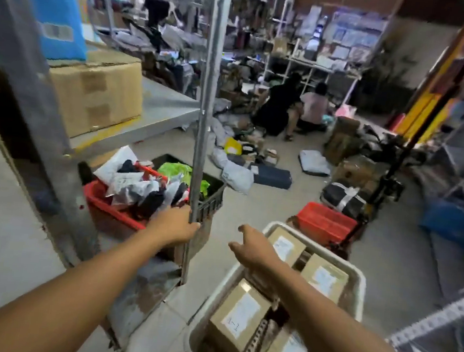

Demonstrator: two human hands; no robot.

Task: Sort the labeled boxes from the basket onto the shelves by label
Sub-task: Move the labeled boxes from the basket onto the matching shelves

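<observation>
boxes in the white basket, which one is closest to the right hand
The labeled box at the basket's far left corner, just beyond the right hand. The other three visible boxes lie farther back along the forearm or to its right.

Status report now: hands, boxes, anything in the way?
Left hand grips shelf post. Right hand open above basket. Boxes in basket. Nothing blocking.

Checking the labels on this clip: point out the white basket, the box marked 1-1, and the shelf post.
white basket [360,288]: head view, bare right rim.
box marked 1-1 [237,315]: head view, top face, on the label.
shelf post [206,117]: head view, middle of the metal upright.
</observation>
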